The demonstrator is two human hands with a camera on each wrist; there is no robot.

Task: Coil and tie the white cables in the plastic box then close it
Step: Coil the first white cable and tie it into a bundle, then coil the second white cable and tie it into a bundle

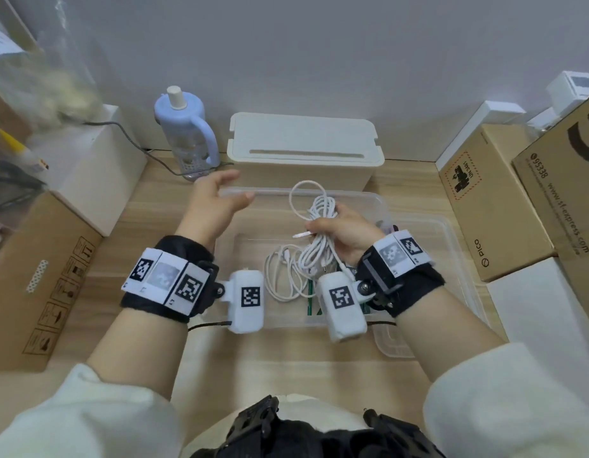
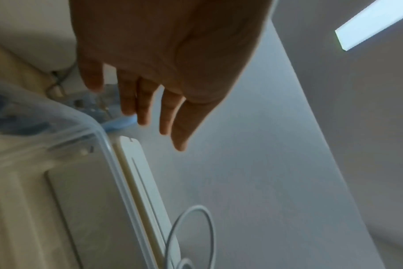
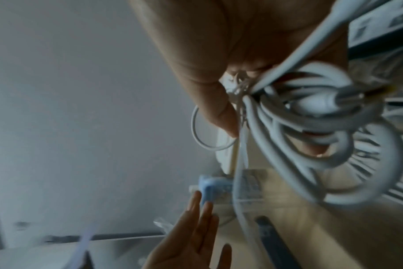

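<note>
Right hand (image 1: 344, 231) squeezes a bunch of white cables (image 1: 319, 219) over the plastic box (image 1: 458, 246). Beside it, the left hand (image 1: 217, 200) is spread flat, holding nothing.

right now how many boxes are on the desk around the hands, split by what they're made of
brown cardboard boxes: 3, one at left, one with a PICO mark at right, one at far right
clear plastic box: 1, under the right hand gripping coiled white cables
cream plastic box with slotted lid: 1
total: 5
</note>
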